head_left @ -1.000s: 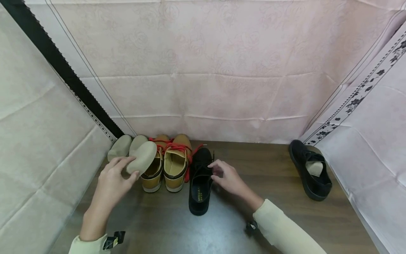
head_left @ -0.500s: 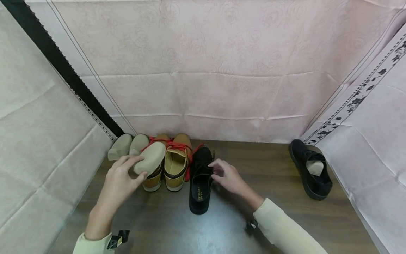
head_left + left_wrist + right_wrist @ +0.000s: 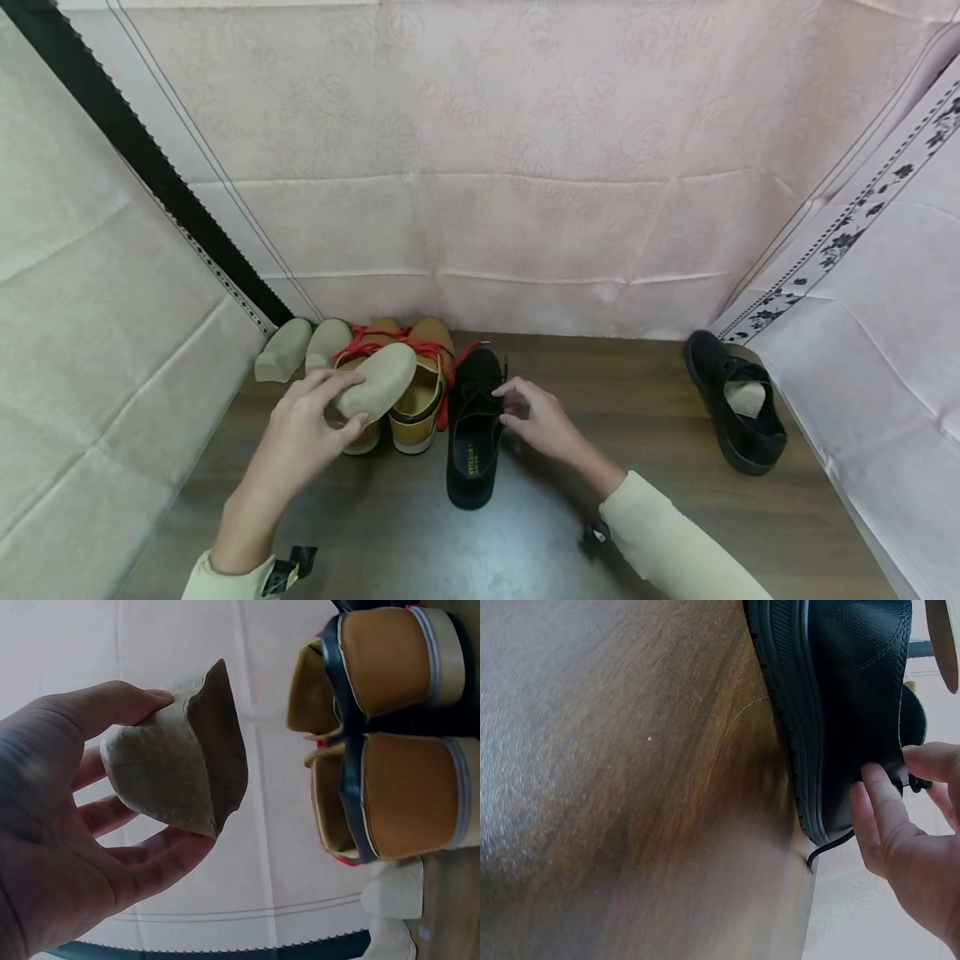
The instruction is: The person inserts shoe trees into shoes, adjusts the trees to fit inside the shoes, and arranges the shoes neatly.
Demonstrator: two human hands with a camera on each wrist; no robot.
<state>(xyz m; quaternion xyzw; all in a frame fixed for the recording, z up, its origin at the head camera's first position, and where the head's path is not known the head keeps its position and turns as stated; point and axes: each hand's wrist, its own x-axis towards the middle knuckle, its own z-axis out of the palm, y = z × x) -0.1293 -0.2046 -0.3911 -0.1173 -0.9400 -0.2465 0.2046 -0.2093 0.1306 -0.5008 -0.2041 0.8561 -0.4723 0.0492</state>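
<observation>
Left cloth (image 3: 112, 333): pale, creased, with a black strip (image 3: 150, 158) along its far edge.

Two floor inserts (image 3: 285, 350): beige, side by side in the left corner, near the back cloth (image 3: 525, 167).

My left hand (image 3: 303, 429): one, thumb and fingers gripping an insert.

Held insert (image 3: 384, 379): one, beige, rounded at one end, hollow and open at the other; in the air, apart from the shoes, seen in front of the tan pair from above.

Tan shoes (image 3: 412, 442): one pair, toes towards the back cloth, red laces (image 3: 438, 348) loose across the tops.

Near black shoe (image 3: 471, 483): one, upright on the wood floor (image 3: 600, 375), just right of the tan pair; dark laces, gold lettering inside the heel.

My right hand (image 3: 538, 421): one, fingers curled, holding that black shoe by its right side at the opening.

Far black shoe (image 3: 712, 392): one, well apart, just beside the right cloth (image 3: 885, 333); a pale insert (image 3: 745, 398) sits in its opening.
</observation>
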